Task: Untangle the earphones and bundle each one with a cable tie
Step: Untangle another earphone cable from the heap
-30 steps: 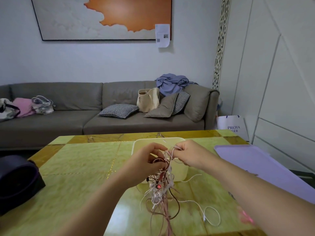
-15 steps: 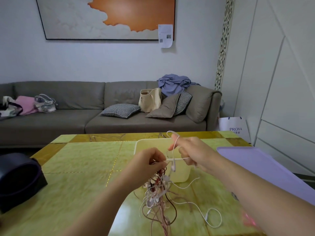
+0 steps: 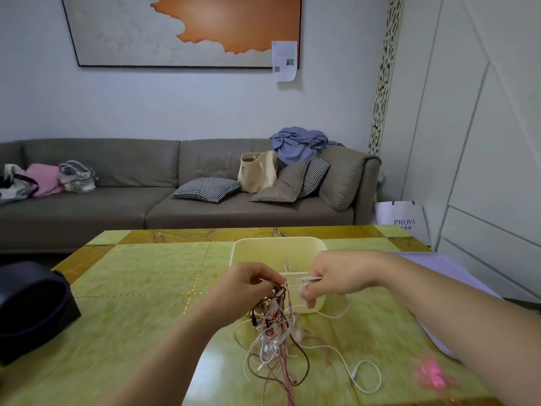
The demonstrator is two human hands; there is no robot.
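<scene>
Earphones form one tangled bundle, lower end on the table, top gripped in the curled left hand; right hand pinches a white cable stretched between both hands

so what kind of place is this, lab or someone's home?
Most likely a home living room: a long grey sofa with a checked cushion and a cream tote bag, a large framed painting on the wall, and a low green table holding the tangled earphones.
</scene>
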